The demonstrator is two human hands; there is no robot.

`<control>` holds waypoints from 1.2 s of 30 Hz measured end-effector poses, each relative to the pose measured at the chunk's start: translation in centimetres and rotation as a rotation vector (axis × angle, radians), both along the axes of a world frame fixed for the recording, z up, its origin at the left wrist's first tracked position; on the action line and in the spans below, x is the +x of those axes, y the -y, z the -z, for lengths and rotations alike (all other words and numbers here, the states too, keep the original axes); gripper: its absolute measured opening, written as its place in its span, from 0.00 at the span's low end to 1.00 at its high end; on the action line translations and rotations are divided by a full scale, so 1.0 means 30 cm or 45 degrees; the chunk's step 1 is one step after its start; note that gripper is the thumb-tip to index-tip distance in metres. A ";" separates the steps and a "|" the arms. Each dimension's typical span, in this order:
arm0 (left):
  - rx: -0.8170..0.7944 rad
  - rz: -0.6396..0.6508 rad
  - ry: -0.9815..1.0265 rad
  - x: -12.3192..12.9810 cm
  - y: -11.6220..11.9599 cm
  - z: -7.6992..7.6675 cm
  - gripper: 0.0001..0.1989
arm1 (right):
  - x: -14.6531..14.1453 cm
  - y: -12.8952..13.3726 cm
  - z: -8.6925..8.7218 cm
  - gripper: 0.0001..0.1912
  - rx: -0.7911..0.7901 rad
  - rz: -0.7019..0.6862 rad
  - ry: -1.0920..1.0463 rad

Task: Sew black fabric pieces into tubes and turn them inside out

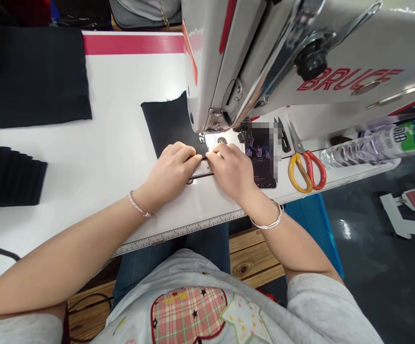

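A piece of black fabric (167, 125) lies on the white table, its right edge beside the presser foot (202, 137) of the sewing machine (225, 71). My left hand (173, 167) is closed at the fabric's near edge, fingertips pinching it just in front of the foot. Close beside it, my right hand (231, 171) grips the fabric's near right corner with thumb and bent fingers. Both sets of fingertips almost meet over the metal needle plate (203, 168). The fingers cover part of the fabric's edge.
A larger black cloth (38, 76) and a pile of folded black pieces (10, 176) lie at left. To the right are a phone (262, 160), small black snips (282, 136), red-and-yellow-handled scissors (305, 167) and a plastic-wrapped roll (372, 143). A ruler strip (193, 225) follows the table's front edge.
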State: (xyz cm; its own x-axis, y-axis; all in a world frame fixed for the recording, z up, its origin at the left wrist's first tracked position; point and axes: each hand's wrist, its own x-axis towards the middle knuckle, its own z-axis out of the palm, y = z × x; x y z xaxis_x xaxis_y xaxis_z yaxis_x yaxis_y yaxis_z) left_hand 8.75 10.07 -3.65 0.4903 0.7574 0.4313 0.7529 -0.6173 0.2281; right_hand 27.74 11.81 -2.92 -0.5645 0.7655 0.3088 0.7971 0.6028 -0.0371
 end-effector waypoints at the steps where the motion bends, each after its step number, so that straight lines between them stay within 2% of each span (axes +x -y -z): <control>1: -0.006 0.003 -0.002 0.000 0.000 -0.001 0.11 | 0.003 0.001 0.005 0.13 -0.003 -0.009 0.003; 9: 0.007 0.014 -0.054 -0.007 -0.005 -0.004 0.11 | 0.022 0.017 -0.008 0.16 -0.054 -0.058 -0.011; 13: -0.029 0.052 0.010 -0.012 -0.008 -0.018 0.12 | 0.010 0.022 -0.025 0.17 -0.104 -0.039 -0.017; 17: -0.003 0.077 0.066 -0.012 -0.009 -0.029 0.13 | 0.005 0.024 -0.029 0.17 -0.073 -0.033 0.006; 27: -0.050 0.099 -0.028 -0.012 -0.019 0.011 0.13 | 0.034 0.024 0.011 0.15 -0.100 -0.029 -0.017; 36: -0.024 0.060 -0.054 -0.005 -0.019 -0.019 0.12 | 0.025 0.015 -0.015 0.16 -0.148 -0.024 -0.139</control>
